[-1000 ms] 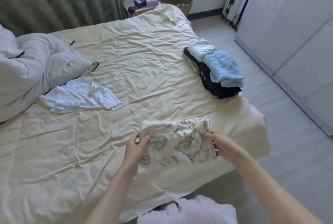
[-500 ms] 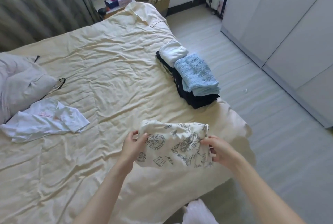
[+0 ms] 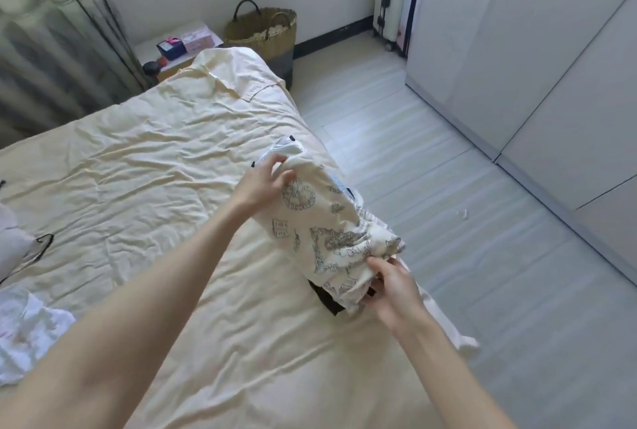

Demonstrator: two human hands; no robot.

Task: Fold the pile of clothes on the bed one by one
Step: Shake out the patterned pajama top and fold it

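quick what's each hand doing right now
Left hand: holding the far end of the folded printed garment.
Right hand: grip closed on the garment's near end.

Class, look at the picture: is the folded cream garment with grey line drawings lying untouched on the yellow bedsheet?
No: the left hand and right hand both grip the folded cream printed garment over the stack of folded clothes.

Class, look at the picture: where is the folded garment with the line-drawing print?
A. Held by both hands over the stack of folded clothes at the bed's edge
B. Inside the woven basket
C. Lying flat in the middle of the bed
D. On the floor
A: the left hand and right hand grip opposite ends of the printed garment over the stack of folded clothes at the bed's edge.
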